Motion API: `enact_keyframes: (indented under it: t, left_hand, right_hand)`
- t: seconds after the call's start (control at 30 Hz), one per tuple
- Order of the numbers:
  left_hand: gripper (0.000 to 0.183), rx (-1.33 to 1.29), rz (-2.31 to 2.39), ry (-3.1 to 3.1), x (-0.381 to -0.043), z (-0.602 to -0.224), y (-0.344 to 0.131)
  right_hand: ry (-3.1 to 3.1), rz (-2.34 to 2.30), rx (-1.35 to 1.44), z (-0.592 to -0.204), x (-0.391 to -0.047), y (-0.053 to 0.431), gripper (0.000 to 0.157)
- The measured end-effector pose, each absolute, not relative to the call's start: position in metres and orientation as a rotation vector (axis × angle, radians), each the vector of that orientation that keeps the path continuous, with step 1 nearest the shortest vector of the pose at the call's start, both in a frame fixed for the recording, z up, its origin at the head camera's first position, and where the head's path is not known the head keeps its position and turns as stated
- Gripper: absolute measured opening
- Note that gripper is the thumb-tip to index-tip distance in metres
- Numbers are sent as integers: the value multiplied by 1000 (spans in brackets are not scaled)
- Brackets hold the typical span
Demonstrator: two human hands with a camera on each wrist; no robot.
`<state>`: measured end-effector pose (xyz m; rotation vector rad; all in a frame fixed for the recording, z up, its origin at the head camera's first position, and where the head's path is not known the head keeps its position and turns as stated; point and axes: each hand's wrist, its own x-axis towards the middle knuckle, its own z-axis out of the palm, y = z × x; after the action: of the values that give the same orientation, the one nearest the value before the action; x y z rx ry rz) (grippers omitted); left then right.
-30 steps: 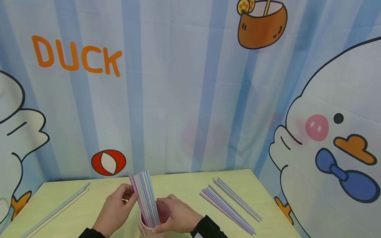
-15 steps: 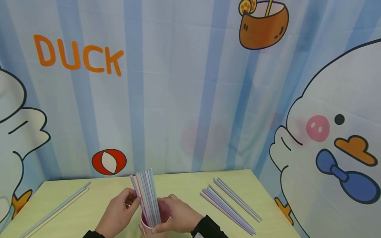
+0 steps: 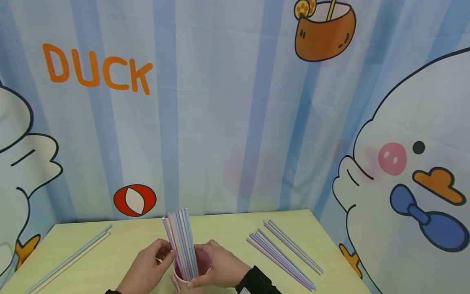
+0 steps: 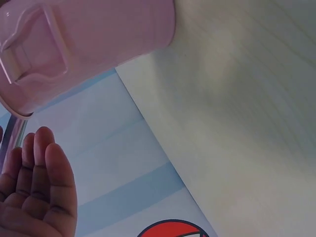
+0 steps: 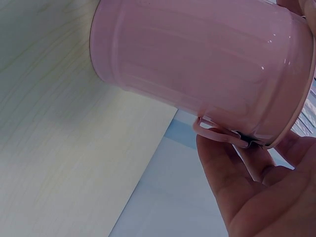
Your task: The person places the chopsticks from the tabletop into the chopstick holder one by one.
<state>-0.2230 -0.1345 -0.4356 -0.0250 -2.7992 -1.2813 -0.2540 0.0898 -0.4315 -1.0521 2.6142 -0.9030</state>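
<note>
the word "DUCK" (image 3: 96, 71), orange capitals, on the striped backdrop (image 3: 213, 122)

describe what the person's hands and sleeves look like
The left hand and right hand are bare, with no gloves or rings showing. The right cuff is black, with a small pale patch at the head view's bottom edge; only a sliver of the left cuff, also black, shows.

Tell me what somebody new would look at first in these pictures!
Probably the huge white cartoon duck with a pink cheek, on the right of the blue-striped fabric backdrop. Next, maybe the orange letters spelling DUCK, up on the left. Then, low in the middle, the left hand at the thin pastel sticks and the right hand around the pink cylindrical cup holding them.
</note>
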Motion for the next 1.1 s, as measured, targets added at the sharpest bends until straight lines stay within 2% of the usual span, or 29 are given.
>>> enact_keyframes:
  t: [0.17, 0.47, 0.63, 0.87, 1.1]
  left_hand:
    - [14, -48, -1246, -2809, -221, -443, -143]
    - [15, 23, -1042, -2920, -225, -453, -181]
    - [21, 108, -788, -2992, -235, -467, -223]
    - [31, 74, -381, -2983, -241, -486, -282]
    - [40, 230, -304, -3094, -246, -496, -315]
  right_hand:
    - [2607, -901, -1060, -433, -255, 89, 76]
    - [2643, -871, -1031, -431, -254, 89, 80]
    - [2643, -875, -1029, -431, -254, 89, 81]
    - [2627, -875, -1051, -432, -254, 89, 80]
    - [2625, -883, -1063, -433, -255, 90, 80]
